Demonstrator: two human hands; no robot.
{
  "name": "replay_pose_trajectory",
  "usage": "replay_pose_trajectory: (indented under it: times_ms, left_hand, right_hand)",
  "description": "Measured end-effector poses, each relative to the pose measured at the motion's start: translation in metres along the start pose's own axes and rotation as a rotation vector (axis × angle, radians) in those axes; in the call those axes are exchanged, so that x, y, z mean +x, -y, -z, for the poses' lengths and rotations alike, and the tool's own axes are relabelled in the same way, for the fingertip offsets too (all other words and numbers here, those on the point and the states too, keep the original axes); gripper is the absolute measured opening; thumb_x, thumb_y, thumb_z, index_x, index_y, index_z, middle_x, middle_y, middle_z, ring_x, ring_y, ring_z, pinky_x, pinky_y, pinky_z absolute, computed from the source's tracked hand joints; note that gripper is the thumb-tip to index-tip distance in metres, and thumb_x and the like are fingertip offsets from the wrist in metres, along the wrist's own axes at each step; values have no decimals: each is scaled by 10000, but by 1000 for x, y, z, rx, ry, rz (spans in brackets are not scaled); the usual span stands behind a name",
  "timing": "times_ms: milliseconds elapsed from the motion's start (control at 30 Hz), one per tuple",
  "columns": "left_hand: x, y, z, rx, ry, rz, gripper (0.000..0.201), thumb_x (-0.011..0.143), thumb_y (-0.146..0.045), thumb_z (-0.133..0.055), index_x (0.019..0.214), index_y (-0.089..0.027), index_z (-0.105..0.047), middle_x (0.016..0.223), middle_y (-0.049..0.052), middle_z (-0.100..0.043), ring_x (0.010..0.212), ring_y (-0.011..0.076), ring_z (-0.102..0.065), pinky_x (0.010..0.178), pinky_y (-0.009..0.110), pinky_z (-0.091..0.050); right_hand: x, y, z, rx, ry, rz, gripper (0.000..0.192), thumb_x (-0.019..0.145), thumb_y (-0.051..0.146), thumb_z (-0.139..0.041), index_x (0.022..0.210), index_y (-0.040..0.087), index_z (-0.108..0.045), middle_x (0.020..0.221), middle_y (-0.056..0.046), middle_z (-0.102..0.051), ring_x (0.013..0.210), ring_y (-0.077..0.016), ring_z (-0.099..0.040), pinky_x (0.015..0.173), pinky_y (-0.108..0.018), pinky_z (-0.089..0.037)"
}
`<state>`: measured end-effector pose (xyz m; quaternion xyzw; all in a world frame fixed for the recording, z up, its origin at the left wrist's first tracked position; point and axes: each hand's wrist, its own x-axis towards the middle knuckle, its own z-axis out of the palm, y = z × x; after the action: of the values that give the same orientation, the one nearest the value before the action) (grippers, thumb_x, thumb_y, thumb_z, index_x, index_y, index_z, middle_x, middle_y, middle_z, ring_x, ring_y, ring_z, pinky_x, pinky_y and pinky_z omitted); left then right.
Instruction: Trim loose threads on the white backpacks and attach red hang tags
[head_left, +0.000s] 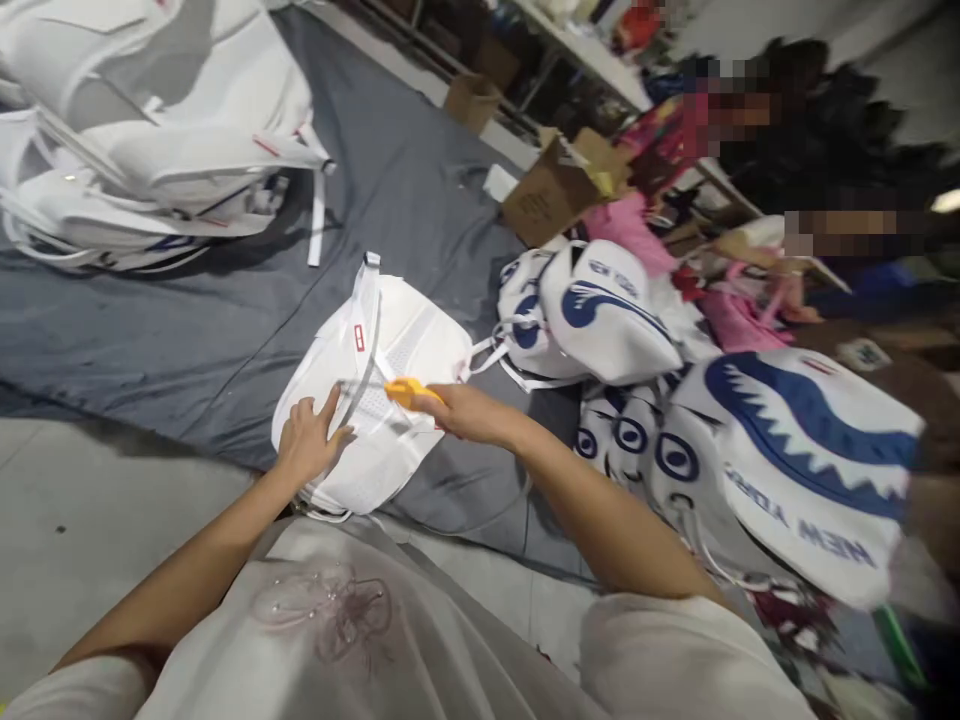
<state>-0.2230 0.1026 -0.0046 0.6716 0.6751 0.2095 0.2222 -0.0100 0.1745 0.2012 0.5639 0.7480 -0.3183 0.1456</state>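
A white backpack (390,350) lies back side up on a grey cloth (225,320), with a small red tag on one shoulder strap. My left hand (306,442) rests flat on its lower left part, fingers spread. My right hand (459,410) grips a small yellow-handled cutter (405,390) and holds it against the backpack's mesh back panel.
A heap of white backpacks (142,130) lies at the far left. White-and-blue shark-print bags (795,460) pile up at the right, more bags (592,310) behind them. Cardboard boxes (551,190) and other people sit at the far right. Bare floor (75,520) lies near me.
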Motion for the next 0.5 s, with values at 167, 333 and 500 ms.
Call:
replay_pose_trajectory:
  times_ms: [167, 333, 500]
  left_hand:
    - [3, -9, -7, 188, -9, -134, 516, 955, -394, -403, 1440, -228, -461, 1319, 221, -442, 1158, 385, -467, 906, 550, -432]
    - [-35, -58, -11, 110, -125, -279, 510, 940, -352, -456, 1405, -144, -470, 1528, 209, -291, 1380, 354, -304, 1091, 517, -320]
    - [-59, -103, -45, 210, 179, -380, 804, 773, -279, -702, 1491, -192, -349, 1570, 202, -267, 1345, 395, -366, 1027, 532, -386]
  right_hand:
    - [-29, -33, -6, 19, 52, -100, 607, 954, 651, -332, 1102, 169, -671, 931, -105, -715, 826, -212, -645, 680, -253, -436]
    - [-55, -82, -9, -88, -278, -358, 618, 984, 591, -254, 1147, 137, -641, 1068, -161, -689, 972, -262, -635, 734, -285, -432]
    - [-89, -117, -32, -36, -235, -323, 534, 977, 529, -274, 1057, 154, -645, 963, -139, -695, 878, -247, -640, 673, -280, -403]
